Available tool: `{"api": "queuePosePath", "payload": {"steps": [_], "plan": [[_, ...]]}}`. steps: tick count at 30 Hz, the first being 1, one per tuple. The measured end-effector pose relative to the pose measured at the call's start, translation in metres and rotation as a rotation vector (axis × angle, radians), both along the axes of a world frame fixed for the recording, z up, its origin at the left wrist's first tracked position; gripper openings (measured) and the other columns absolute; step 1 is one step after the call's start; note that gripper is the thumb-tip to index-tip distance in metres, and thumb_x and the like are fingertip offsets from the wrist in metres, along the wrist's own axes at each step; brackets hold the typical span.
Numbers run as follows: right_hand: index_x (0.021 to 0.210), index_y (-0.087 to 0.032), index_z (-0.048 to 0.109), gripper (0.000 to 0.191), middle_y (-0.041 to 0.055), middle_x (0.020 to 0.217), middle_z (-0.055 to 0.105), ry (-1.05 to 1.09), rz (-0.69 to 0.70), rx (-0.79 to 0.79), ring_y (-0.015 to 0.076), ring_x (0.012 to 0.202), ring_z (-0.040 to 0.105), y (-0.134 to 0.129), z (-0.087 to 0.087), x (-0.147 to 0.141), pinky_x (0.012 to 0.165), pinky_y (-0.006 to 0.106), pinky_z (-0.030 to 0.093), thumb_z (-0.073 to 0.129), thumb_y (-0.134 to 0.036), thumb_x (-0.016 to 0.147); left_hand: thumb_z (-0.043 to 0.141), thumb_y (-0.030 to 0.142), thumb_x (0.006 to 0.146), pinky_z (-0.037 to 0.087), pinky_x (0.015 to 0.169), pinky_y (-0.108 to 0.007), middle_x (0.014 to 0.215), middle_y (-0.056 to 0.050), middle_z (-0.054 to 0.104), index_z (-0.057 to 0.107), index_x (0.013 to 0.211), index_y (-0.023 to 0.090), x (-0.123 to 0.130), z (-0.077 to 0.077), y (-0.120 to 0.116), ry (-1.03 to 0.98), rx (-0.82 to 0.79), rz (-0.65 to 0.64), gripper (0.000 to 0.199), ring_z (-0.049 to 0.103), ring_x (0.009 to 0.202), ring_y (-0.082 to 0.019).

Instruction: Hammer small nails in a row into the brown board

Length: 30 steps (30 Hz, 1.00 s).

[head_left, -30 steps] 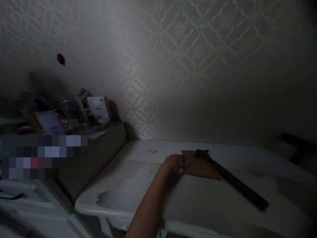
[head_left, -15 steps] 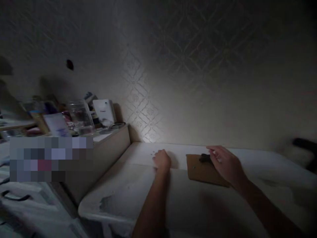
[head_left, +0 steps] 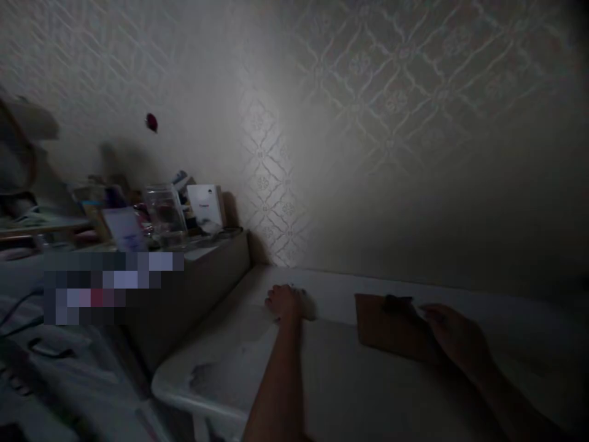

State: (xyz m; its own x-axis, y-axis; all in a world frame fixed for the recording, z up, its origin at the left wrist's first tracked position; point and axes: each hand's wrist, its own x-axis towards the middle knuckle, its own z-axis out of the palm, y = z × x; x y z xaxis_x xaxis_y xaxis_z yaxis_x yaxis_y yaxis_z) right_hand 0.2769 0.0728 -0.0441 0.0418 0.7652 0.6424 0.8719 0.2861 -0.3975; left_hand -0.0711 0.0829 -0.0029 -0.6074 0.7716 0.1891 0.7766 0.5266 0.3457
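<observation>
On the white table (head_left: 331, 362), my left hand (head_left: 283, 302) rests near the wall with its fingers curled; whether anything is under them is hidden. A few tiny dark bits (head_left: 302, 290) lie just beside it. Further right is a brown board or sheet (head_left: 375, 325), with a small dark object (head_left: 396, 303) on its upper part. My right hand (head_left: 453, 331) hovers over the right side of the brown sheet, thumb and fingers close together near the dark object. What its fingertips hold, if anything, is too dim to make out.
At the left stands a white cabinet (head_left: 207, 288) bearing a white box (head_left: 205, 205), a clear plastic container (head_left: 165, 212), a tube (head_left: 124, 227) and other clutter. The patterned wall (head_left: 359, 184) rises behind the table.
The view has shifted and the scene is dimmer over the table. My left hand has moved left past the tiny bits. My right hand has drawn right, away from the dark object.
</observation>
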Motion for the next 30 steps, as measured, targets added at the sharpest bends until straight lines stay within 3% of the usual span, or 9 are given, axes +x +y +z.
{"api": "queuePosePath", "payload": {"steps": [9, 21, 26, 30], "plan": [[0.086, -0.023, 0.067, 0.029, 0.0057, 0.086, 0.072, 0.047, 0.004, -0.029, 0.0214, 0.073, 0.066, -0.005, 0.004, -0.006, 0.065, 0.034, 0.05, 0.042, -0.034, 0.079, 0.04, 0.018, 0.088, 0.041, 0.089, -0.039, 0.114, -0.014, 0.063, 0.068, 0.106, 0.021, -0.005, -0.003, 0.0, 0.005, 0.047, 0.035, 0.033, 0.053, 0.111, -0.028], [0.084, -0.024, 0.067, 0.026, 0.004, 0.084, 0.072, 0.045, 0.028, 0.007, 0.0212, 0.073, 0.066, -0.007, 0.005, -0.009, 0.065, 0.033, 0.05, 0.042, -0.031, 0.08, 0.041, 0.02, 0.087, 0.043, 0.085, -0.04, 0.108, -0.016, 0.067, 0.069, 0.101, 0.016, -0.007, -0.003, 0.002, -0.017, 0.071, 0.035, 0.032, 0.056, 0.108, -0.031], [0.085, -0.023, 0.067, 0.026, 0.0045, 0.085, 0.072, 0.041, 0.008, -0.03, 0.0211, 0.074, 0.067, -0.009, 0.008, -0.012, 0.065, 0.033, 0.05, 0.042, -0.031, 0.081, 0.042, 0.023, 0.086, 0.044, 0.084, -0.041, 0.107, -0.016, 0.068, 0.069, 0.102, 0.015, -0.007, 0.003, 0.004, -0.099, 0.098, 0.022, 0.032, 0.058, 0.107, -0.033], [0.085, -0.024, 0.067, 0.025, 0.0041, 0.083, 0.072, 0.033, 0.016, -0.019, 0.0199, 0.072, 0.066, -0.01, 0.01, -0.014, 0.064, 0.032, 0.05, 0.043, -0.029, 0.081, 0.047, 0.031, 0.086, 0.045, 0.084, -0.034, 0.104, -0.012, 0.07, 0.07, 0.102, 0.017, 0.004, 0.017, 0.007, -0.249, 0.244, -0.142, 0.031, 0.062, 0.102, -0.028]]}}
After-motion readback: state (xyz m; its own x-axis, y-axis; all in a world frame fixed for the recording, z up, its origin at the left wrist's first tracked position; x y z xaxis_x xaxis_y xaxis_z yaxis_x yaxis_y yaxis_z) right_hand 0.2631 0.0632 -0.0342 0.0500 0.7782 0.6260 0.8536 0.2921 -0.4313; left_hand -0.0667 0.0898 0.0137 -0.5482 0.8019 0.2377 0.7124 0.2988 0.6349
